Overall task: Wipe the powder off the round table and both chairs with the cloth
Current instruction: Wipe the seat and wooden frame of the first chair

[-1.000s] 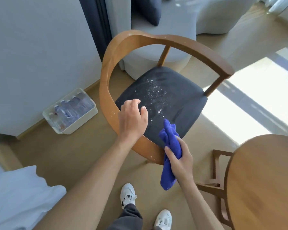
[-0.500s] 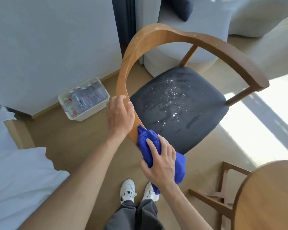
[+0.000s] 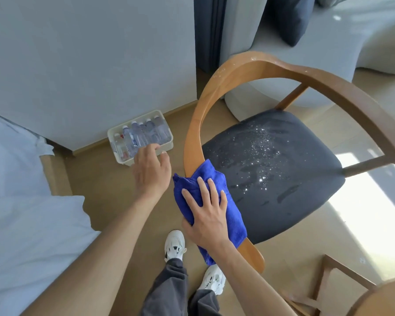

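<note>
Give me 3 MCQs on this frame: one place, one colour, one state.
1. Where is the cloth?
A. on the floor
B. draped over the chair's wooden rail
C. in the bottle box

2. Cloth colour?
A. blue
B. white
C. green

3. State of the seat cushion?
A. wiped clean
B. covered by the cloth
C. speckled with powder

B: the right hand presses it on the rail.
A: it is bright blue.
C: white specks show across the cushion.
</note>
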The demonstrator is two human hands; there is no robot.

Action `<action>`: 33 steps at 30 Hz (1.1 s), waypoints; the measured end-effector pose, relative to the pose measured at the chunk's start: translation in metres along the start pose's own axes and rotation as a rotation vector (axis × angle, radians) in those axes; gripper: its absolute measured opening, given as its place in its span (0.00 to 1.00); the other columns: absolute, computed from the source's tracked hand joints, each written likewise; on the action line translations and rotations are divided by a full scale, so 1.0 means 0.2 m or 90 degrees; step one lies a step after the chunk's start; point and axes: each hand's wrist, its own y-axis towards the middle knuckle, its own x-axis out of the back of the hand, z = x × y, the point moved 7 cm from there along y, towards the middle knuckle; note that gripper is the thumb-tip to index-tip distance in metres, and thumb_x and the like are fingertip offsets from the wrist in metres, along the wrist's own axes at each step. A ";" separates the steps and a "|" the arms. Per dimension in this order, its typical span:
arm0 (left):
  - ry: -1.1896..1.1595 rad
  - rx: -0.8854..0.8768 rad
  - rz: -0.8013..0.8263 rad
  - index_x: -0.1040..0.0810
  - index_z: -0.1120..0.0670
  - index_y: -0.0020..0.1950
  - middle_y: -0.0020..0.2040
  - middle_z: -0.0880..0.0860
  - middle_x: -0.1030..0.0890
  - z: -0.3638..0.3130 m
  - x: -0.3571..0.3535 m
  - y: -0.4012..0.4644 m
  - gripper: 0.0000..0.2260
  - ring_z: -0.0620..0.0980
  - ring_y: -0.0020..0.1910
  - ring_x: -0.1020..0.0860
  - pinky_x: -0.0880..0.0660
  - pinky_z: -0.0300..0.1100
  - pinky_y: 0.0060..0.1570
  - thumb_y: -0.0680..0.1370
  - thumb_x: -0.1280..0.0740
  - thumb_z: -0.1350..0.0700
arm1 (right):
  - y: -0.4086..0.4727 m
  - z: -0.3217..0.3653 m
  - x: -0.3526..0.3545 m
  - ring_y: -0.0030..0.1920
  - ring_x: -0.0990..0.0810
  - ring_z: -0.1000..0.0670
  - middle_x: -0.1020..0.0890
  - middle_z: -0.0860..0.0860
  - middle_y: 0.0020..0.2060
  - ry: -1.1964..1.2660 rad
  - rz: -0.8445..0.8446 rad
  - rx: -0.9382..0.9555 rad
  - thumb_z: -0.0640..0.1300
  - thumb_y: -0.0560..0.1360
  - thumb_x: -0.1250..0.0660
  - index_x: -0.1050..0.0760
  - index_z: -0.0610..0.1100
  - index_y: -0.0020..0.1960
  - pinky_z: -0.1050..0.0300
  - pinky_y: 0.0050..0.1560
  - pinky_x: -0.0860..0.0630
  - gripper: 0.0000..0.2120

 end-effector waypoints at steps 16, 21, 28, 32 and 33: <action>-0.030 0.007 0.044 0.27 0.58 0.63 0.63 0.58 0.26 -0.12 -0.11 0.58 0.14 0.57 0.64 0.30 0.35 0.55 0.62 0.81 0.43 0.54 | 0.69 0.08 0.03 0.73 0.36 0.38 0.31 0.43 0.72 0.032 -0.048 -0.084 0.51 0.67 0.29 0.24 0.49 0.64 0.34 0.67 0.34 0.25; -0.047 -0.001 0.061 0.27 0.58 0.64 0.64 0.57 0.26 -0.18 -0.16 0.79 0.15 0.56 0.66 0.31 0.36 0.51 0.62 0.81 0.44 0.54 | 0.95 0.05 0.04 0.74 0.37 0.39 0.32 0.43 0.73 0.045 -0.068 -0.134 0.48 0.67 0.29 0.23 0.47 0.61 0.35 0.67 0.34 0.23; -0.082 0.045 0.070 0.27 0.57 0.62 0.62 0.57 0.27 -0.18 -0.20 0.98 0.13 0.57 0.61 0.28 0.32 0.56 0.61 0.81 0.44 0.54 | 1.19 -0.02 0.06 0.75 0.40 0.40 0.32 0.44 0.73 0.034 -0.131 -0.176 0.46 0.68 0.29 0.22 0.46 0.58 0.36 0.69 0.37 0.18; -0.075 0.044 0.084 0.28 0.57 0.64 0.63 0.57 0.27 -0.21 -0.24 1.05 0.14 0.57 0.62 0.29 0.34 0.56 0.62 0.81 0.45 0.54 | 1.27 -0.08 0.08 0.77 0.43 0.42 0.35 0.44 0.74 0.053 -0.180 -0.187 0.47 0.71 0.33 0.24 0.46 0.61 0.37 0.72 0.42 0.19; -0.074 0.039 0.088 0.28 0.57 0.64 0.64 0.57 0.27 -0.22 -0.25 1.07 0.14 0.57 0.63 0.29 0.34 0.56 0.63 0.81 0.45 0.54 | 1.30 -0.09 0.10 0.77 0.44 0.42 0.35 0.44 0.74 0.055 -0.191 -0.188 0.47 0.71 0.33 0.24 0.46 0.62 0.37 0.73 0.43 0.20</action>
